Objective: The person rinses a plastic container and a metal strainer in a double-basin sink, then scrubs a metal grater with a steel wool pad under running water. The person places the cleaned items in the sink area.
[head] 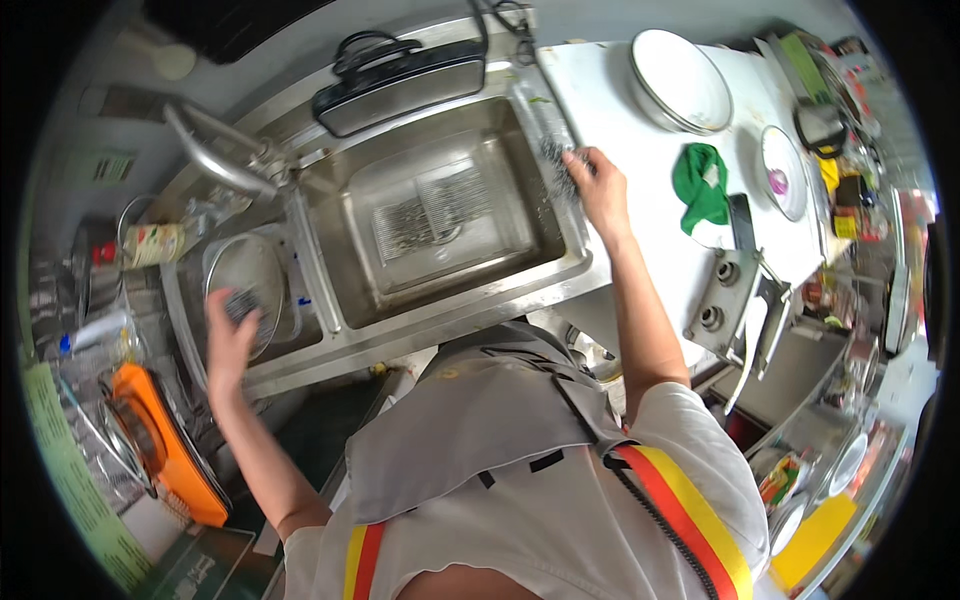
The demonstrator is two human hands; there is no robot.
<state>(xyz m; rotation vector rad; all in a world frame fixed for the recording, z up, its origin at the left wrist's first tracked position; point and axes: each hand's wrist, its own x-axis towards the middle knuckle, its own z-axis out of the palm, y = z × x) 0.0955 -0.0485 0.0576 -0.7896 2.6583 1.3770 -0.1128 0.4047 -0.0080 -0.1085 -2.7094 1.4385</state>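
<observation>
My left hand point(229, 345) grips a grey steel-wool scourer point(241, 301) over the small left basin. Under it, a round metal-rimmed bowl or strainer point(247, 262) leans in a clear plastic tub point(296, 324). At the right rim of the sink, my right hand point(604, 196) has its fingers closed on a second steel-wool scourer point(556, 159). Between my hands lies the large stainless-steel basin point(442, 296). Ribbed or slotted panels point(431, 210) show at its bottom, dotted with dark specks on the left part. Blur hides fine detail around the left fingers.
A curved faucet point(217, 161) stands behind the basins. Across the sink's back lies a black-rimmed metal pan or tray point(401, 86). On the white counter are stacked bowls point(682, 79), a green cloth point(701, 180) and a small bowl point(784, 172). An orange appliance point(176, 450) sits left.
</observation>
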